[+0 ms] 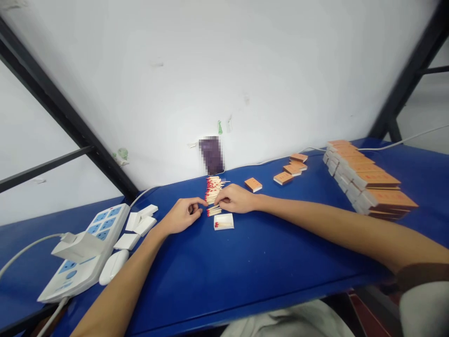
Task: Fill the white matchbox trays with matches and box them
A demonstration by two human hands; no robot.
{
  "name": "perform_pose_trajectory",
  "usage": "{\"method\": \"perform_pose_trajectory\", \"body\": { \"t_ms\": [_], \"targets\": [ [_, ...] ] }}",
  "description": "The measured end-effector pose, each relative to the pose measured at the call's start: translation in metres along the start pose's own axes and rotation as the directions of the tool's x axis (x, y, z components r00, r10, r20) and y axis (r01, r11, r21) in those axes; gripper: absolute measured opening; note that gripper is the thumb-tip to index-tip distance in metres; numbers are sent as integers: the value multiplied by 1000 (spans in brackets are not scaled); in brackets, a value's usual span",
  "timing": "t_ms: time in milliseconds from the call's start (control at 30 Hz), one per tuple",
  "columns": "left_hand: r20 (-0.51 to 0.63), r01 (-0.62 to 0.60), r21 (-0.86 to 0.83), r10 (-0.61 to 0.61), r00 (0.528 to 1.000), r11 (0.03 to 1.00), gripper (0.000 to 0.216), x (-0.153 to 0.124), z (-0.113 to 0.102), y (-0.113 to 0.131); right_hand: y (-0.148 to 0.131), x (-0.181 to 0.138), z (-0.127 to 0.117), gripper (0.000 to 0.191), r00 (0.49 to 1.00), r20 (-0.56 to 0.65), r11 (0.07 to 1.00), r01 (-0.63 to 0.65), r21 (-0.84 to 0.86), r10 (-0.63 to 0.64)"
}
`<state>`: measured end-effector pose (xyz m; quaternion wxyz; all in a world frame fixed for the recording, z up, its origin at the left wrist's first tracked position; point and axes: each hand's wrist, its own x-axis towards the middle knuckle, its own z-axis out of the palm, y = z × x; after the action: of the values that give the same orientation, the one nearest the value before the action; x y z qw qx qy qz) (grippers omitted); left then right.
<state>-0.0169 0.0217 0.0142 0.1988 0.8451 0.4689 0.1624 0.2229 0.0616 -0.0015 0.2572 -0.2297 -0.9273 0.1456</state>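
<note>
Red-tipped matches (213,193) lie in a heap on the blue table near the wall. My right hand (234,198) reaches over the heap's near edge, its fingers closed at the plain ends of a few separate matches (212,211). To the left, my left hand (183,215) holds nothing; its index finger stretches towards the red heads and the thumb stays apart from it. Just in front of both hands sits a small white matchbox tray (228,225) with a few matches inside. The exact grip of the right fingertips is partly hidden.
Orange matchboxes (253,184) lie loose at the back, and a large stack of matchboxes (379,180) stands right. On the left are white trays (126,241), a white earbud case (114,267) and a power strip (94,248). A blurred dark phone-like rectangle (212,157) leans against the wall.
</note>
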Motion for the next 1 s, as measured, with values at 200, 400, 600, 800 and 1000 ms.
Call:
{"method": "perform_pose_trajectory", "body": {
  "t_ms": [200, 400, 600, 800, 1000],
  "targets": [
    [-78, 4, -6, -5, 997, 1000, 28, 1, 5, 1, -2, -1, 0, 26, 1000, 6, 1000, 20, -14, -20],
    [-131, 9, -35, -14, 991, 999, 26, 2, 9, 0, -2, -1, 4, 28, 999, -41, 997, -38, -70, 35],
    [-113, 14, -31, -17, 993, 999, 31, 3, 10, -5, -3, -2, 5, 29, 999, -23, 993, -49, -107, 47],
    [-100, 9, -3, -9, 995, 1000, 38, 3, 10, -7, -3, -1, 4, 31, 998, -1, 994, -57, -98, 57],
    [-86, -10, 23, 12, 996, 1000, 40, 2, 10, -6, -7, -1, 2, 30, 997, 16, 995, -69, -72, 70]
  ]
}}
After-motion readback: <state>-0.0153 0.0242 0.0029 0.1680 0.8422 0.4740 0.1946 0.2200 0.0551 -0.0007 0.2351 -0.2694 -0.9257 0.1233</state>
